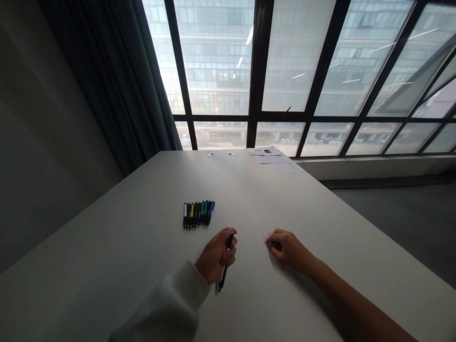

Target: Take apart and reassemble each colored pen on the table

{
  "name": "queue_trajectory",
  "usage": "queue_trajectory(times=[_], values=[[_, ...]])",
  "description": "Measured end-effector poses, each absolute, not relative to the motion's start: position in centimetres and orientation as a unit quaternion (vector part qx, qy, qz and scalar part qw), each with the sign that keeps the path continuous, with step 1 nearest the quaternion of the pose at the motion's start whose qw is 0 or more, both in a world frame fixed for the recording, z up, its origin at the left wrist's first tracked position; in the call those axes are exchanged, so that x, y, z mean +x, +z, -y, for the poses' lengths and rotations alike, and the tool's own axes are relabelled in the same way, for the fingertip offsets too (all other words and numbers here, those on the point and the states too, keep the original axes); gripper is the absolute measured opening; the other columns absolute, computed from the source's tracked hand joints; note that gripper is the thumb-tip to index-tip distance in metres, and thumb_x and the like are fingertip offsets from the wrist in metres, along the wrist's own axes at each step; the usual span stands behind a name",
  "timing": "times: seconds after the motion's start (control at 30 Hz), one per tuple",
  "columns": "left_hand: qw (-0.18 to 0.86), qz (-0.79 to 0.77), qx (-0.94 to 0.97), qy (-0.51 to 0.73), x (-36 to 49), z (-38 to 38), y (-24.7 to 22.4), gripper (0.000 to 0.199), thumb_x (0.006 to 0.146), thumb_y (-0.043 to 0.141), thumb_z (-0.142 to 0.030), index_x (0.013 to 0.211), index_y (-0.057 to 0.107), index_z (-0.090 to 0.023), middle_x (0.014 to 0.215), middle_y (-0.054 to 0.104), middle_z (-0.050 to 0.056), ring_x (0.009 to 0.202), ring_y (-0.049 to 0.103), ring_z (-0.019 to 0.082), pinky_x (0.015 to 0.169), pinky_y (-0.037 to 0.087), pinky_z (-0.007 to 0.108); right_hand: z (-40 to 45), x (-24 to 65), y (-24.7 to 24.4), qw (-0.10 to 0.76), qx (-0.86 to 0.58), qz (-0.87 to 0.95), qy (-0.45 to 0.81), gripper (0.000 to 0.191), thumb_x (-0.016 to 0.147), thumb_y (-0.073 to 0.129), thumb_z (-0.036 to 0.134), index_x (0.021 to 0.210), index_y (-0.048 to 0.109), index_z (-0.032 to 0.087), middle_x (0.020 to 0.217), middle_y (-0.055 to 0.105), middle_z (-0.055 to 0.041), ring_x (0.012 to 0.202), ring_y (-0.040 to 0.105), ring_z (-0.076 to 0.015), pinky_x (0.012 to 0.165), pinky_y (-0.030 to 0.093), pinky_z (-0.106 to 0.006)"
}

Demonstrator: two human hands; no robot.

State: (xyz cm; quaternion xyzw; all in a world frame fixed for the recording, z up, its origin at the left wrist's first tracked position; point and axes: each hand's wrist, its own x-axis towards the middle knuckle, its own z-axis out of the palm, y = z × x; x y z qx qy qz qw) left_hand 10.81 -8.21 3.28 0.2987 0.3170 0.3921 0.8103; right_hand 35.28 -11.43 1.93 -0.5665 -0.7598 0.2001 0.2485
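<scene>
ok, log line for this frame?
left hand: holding black pen | right hand: curled, on white table | nearby: row of colored pens

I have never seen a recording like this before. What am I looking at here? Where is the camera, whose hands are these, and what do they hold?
No machine is here. One camera worn on a person's head looks forward and down, so both arms are that person's own. The left hand, in a pale sleeve, holds a black pen. The right hand rests on the white table with curled fingers; I cannot see anything in it. A row of colored pens lies near the left hand. Papers lie at the far end, before a large window.
</scene>
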Motion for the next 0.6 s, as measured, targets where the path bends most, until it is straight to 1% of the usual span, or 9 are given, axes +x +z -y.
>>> queue_trajectory(times=[0.07,0.13,0.27,0.6], values=[[0.814,-0.321,0.284,0.392,10.9,8.3,2.5,0.026,0.081,0.069,-0.033,0.091,0.050,-0.018,0.065,0.050,-0.007,0.037,0.027,0.000,0.037,0.013,0.013,11.3,35.1,1.7,0.263,-0.565,0.755,0.204,0.032,0.075,0.054,0.004,0.097,0.075,0.014,0.087,0.068,-0.0079,0.071,0.063,-0.0162,0.071,0.049,-0.027],[0.820,-0.319,0.273,0.389,11.0,8.2,2.0,0.024,0.083,0.068,-0.031,0.092,0.051,-0.017,0.066,0.050,-0.006,0.038,0.028,0.000,0.038,0.013,0.013,11.4,35.2,1.5,0.274,-0.568,0.750,0.200,0.033,0.076,0.055,0.006,0.101,0.074,0.013,0.087,0.069,-0.0082,0.074,0.064,-0.0171,0.074,0.050,-0.028],[0.831,-0.316,0.264,0.374,11.4,8.2,1.6,0.021,0.085,0.065,-0.030,0.094,0.052,-0.016,0.066,0.052,-0.005,0.039,0.030,0.000,0.038,0.014,0.013,11.4,35.5,1.0,0.289,-0.568,0.744,0.202,0.029,0.078,0.055,0.009,0.101,0.073,0.013,0.089,0.071,-0.0088,0.078,0.065,-0.0186,0.076,0.051,-0.030],[0.836,-0.330,0.274,0.342,11.8,8.4,1.1,0.022,0.084,0.067,-0.031,0.093,0.054,-0.016,0.064,0.054,-0.004,0.038,0.032,0.001,0.039,0.014,0.015,11.1,35.7,0.0,0.301,-0.567,0.738,0.208,0.026,0.077,0.057,0.011,0.097,0.073,0.015,0.090,0.071,-0.0079,0.078,0.065,-0.0187,0.075,0.051,-0.030]])
